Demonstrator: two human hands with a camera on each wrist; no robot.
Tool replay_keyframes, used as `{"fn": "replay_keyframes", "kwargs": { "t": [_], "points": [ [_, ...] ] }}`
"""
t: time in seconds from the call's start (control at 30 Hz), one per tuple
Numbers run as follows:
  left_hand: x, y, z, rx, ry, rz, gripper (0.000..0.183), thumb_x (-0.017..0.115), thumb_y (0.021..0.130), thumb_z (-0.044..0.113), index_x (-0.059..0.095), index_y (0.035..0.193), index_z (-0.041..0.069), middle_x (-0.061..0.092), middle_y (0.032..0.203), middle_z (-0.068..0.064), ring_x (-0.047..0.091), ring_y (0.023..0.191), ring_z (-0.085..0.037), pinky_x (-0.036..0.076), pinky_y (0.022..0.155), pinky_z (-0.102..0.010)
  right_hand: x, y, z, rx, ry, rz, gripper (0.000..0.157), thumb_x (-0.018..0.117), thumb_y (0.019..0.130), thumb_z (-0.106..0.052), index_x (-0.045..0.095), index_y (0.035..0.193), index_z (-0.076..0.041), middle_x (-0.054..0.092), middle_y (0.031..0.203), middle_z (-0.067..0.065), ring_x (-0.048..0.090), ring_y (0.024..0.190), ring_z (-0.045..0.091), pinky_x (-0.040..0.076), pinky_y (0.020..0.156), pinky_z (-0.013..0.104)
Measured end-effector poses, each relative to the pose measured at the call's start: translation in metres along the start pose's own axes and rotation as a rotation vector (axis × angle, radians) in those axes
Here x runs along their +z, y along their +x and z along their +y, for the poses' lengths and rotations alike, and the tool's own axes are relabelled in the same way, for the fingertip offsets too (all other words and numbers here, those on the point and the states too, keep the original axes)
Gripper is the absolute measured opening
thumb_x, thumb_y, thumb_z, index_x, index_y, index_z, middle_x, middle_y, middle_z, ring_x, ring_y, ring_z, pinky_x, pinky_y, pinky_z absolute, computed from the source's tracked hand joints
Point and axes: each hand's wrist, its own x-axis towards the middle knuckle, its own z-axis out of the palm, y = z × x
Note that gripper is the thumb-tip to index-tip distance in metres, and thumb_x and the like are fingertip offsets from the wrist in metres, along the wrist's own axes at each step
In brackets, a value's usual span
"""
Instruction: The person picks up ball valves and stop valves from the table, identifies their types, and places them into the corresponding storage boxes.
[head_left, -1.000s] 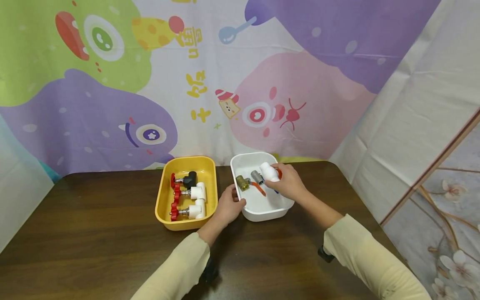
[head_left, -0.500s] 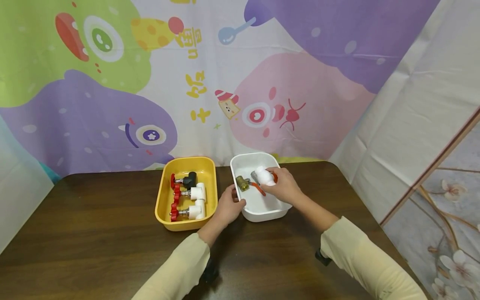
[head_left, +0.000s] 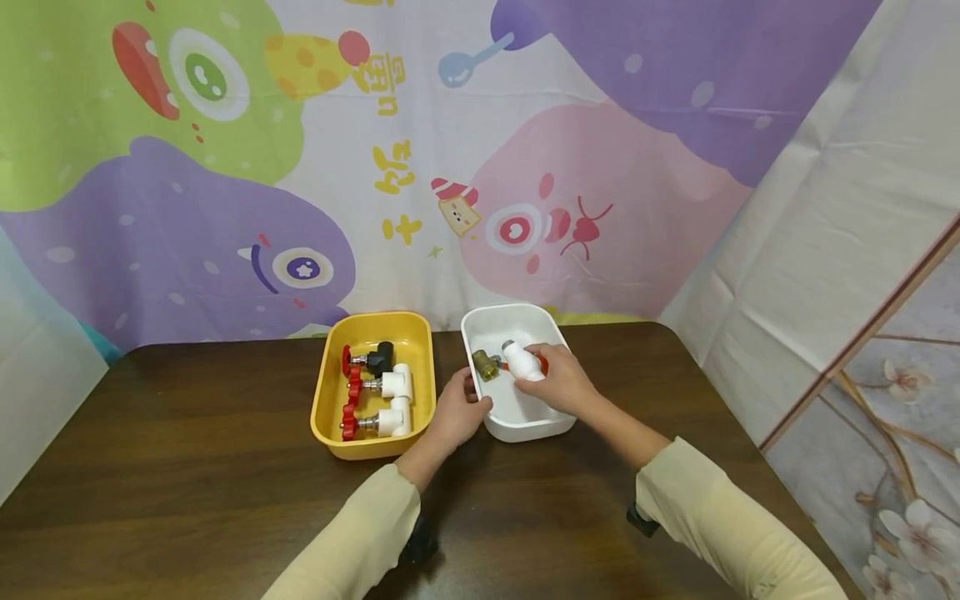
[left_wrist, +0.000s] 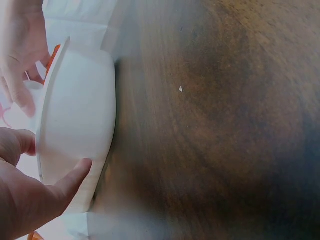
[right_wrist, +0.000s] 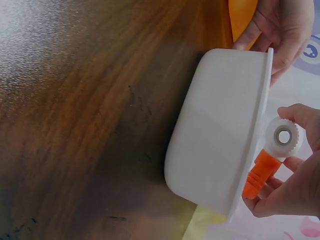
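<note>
My right hand [head_left: 562,379] holds a white plastic ball valve [head_left: 522,362] with an orange handle [right_wrist: 262,172] over the white tray [head_left: 517,433]. The thumb and fingers pinch its body and handle. My left hand [head_left: 459,410] grips the white tray's left wall, with one finger along the outside and another at the rim in the left wrist view. A brass valve [head_left: 485,365] lies in the tray near that left wall. Behind the white valve, only the grey end of a metal fitting [head_left: 508,343] shows; the rest is hidden.
Left of the white tray stands a yellow tray [head_left: 324,446]. In it lie a black valve [head_left: 381,358] and two white valves [head_left: 393,385], all with red handwheels. Both trays stand near the back of the brown wooden table [head_left: 187,467], close to a printed cloth backdrop [head_left: 420,275].
My right hand has moved left and slightly down with the white ball valve, now covering most of the grey fitting and the orange lever. My left hand has stayed on the tray.
</note>
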Motion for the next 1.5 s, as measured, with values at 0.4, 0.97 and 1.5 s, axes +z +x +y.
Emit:
{"fn": "replay_keyframes", "kwargs": {
  "t": [0.4,0.97,1.5],
  "points": [
    [0.001,0.002,-0.003,0.018,-0.006,0.003,0.059,0.058,0.085,0.007,0.035,0.136,-0.009,0.053,0.122,-0.026,0.059,0.105,-0.032,0.054,0.084,-0.036,0.017,-0.002,0.010,-0.057,-0.041,-0.039,0.057,0.076,0.074,-0.025,0.058,0.124,-0.003,0.059,0.110,0.017,0.053,0.100,0.029,0.044,0.081,0.037],
    [0.000,0.002,-0.005,0.036,-0.024,0.001,0.057,0.057,0.084,0.003,0.036,0.135,-0.011,0.054,0.118,-0.027,0.060,0.102,-0.032,0.055,0.083,-0.037,0.026,0.001,0.010,-0.097,-0.062,-0.109,0.056,0.077,0.073,-0.024,0.059,0.122,-0.005,0.060,0.113,0.016,0.053,0.105,0.028,0.045,0.087,0.041],
    [0.000,0.001,-0.003,0.011,0.001,0.007,0.058,0.058,0.085,0.007,0.036,0.136,-0.008,0.054,0.119,-0.023,0.059,0.104,-0.031,0.054,0.084,-0.038,0.034,0.007,0.011,-0.099,-0.146,-0.189,0.055,0.078,0.071,-0.029,0.061,0.118,-0.003,0.062,0.113,0.013,0.054,0.110,0.028,0.047,0.088,0.041]
  ]
}}
